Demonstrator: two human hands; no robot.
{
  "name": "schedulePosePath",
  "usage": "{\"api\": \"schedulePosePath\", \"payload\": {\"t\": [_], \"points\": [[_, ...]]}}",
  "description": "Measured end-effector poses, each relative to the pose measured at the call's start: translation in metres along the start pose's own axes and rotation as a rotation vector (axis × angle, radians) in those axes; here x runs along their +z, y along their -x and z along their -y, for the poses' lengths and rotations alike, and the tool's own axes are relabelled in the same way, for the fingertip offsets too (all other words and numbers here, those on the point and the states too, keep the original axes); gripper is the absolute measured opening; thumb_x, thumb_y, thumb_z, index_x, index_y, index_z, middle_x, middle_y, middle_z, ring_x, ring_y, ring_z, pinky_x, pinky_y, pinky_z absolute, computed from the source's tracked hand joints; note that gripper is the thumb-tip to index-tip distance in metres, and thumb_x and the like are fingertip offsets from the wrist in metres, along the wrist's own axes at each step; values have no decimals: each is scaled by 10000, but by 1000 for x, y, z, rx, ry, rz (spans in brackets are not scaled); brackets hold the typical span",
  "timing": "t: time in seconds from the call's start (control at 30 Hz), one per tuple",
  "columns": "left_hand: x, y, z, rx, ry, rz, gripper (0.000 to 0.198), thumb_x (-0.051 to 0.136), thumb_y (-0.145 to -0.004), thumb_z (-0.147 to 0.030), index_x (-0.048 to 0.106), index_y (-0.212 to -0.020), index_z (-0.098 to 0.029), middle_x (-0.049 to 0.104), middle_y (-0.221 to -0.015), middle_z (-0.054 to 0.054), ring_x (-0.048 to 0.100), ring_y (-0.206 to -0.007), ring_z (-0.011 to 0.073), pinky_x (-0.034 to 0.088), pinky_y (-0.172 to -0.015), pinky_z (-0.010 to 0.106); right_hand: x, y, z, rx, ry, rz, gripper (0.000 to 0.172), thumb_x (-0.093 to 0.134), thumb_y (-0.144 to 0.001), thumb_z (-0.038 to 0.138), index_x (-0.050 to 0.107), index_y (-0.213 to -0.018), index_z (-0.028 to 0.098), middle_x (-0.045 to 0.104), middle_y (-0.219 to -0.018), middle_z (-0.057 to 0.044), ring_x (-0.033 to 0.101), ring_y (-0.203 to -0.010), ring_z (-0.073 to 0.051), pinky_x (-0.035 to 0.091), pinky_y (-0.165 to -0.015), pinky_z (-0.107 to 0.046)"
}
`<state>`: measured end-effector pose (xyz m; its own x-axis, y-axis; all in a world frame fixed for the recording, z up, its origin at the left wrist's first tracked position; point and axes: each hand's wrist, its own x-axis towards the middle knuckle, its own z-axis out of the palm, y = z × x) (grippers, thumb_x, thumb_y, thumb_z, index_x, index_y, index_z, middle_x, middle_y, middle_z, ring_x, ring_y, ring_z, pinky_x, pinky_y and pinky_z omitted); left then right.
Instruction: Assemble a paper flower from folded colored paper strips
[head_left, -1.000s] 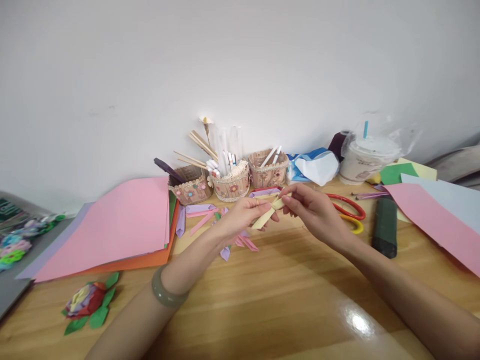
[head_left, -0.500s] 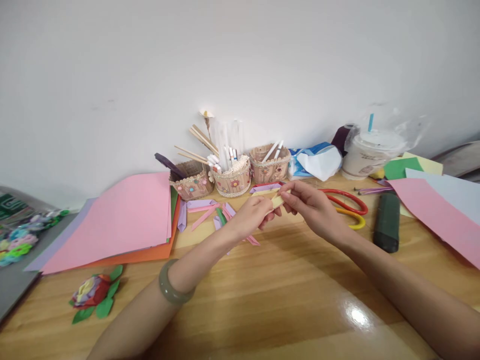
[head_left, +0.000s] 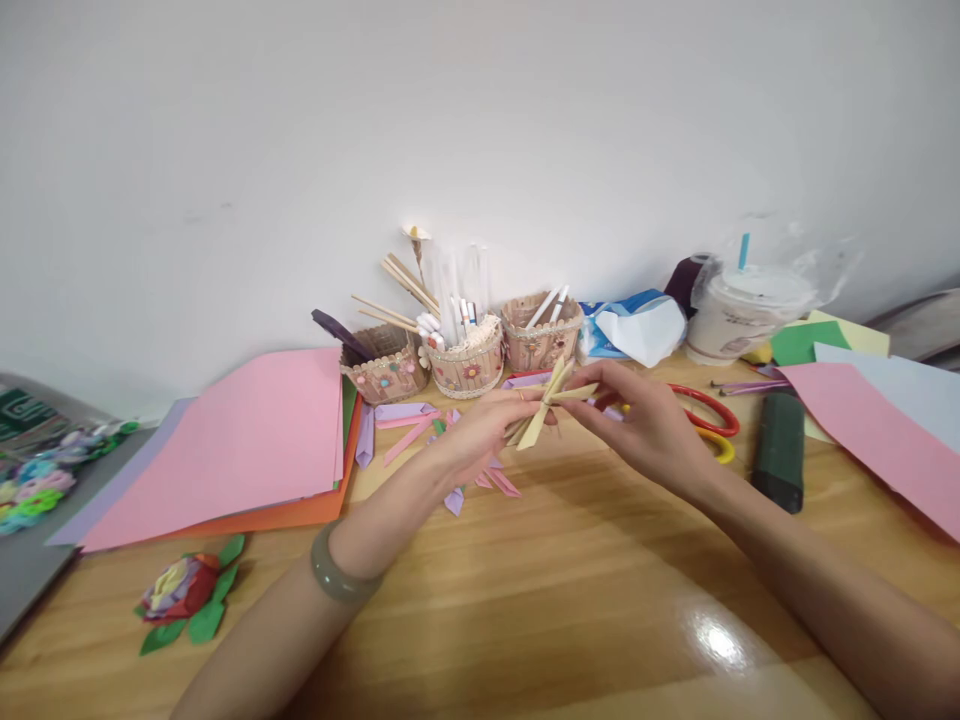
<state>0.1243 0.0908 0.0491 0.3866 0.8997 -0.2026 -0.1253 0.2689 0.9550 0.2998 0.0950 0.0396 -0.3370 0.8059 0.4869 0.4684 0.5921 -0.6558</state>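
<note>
Near the centre, above the table, a bundle of folded yellow paper strips fans out in a star-like cross, bound at its middle. My left hand is closed on the left side of the bundle, its fingertips partly hidden behind the paper. From the right, my right hand pinches one of the strips between thumb and fingers. Below and left of the hands lie folded purple strips and pink strips on the wooden table.
Behind the hands stand a left basket, a middle basket and a right basket. Red-and-yellow scissors, a dark green stapler-like object and a lidded cup are on the right. Coloured paper and a paper flower lie left.
The yellow paper was mostly covered by my fingers and now shows as spread strips. My right hand has shifted slightly right, and the view has moved a little.
</note>
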Motion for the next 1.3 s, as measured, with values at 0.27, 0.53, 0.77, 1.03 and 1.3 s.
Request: {"api": "schedulePosePath", "payload": {"t": [0.27, 0.53, 0.77, 1.03, 1.3], "points": [[-3, -5, 5, 180, -135, 25, 290, 613, -716, -169, 673, -995, -120, 676, -997, 86, 574, -925, 176, 368, -870, 293, 3, 1, 2, -328, 383, -112, 47, 510, -820, 171, 546, -831, 199, 605, -823, -67, 565, -796, -202, 463, -656, -326], [-3, -6, 10, 132, -105, 8, 269, 639, -696, -185, 699, -954, -137, 696, -848, 58, 575, -795, 151, 382, -751, 268, 2, 0, 0, -415, 410, -101, 94, 504, -801, 123, 569, -778, 188, 617, -772, -58, 559, -741, -183, 465, -642, -311], [3, -6, 10, 125, 93, -67, 249, 721, -601, -189, 699, -840, -122, 672, -775, 42, 579, -750, 128, 407, -707, 241, 6, 5, 10, -301, 474, -108, 222, 599, -772, 371, 554, -848, 167, 652, -864, -97, 615, -783, -236, 480, -631, -338], [6, -7, 12, 125, 18, -144, 179, 655, -654, -96, 672, -831, -108, 664, -797, 51, 576, -724, 116, 420, -719, 253, 11, 5, 12, -174, 590, -69, 189, 615, -756, 325, 565, -853, 171, 681, -847, -70, 647, -788, -257, 475, -622, -338], [7, -8, 12, 192, -111, -187, 133, 578, -708, -56, 668, -789, -112, 639, -697, 16, 571, -682, 111, 432, -697, 234, 11, 7, 7, -185, 646, -46, 197, 560, -751, 221, 580, -940, 170, 715, -903, -60, 679, -740, -238, 458, -532, -291]]}}
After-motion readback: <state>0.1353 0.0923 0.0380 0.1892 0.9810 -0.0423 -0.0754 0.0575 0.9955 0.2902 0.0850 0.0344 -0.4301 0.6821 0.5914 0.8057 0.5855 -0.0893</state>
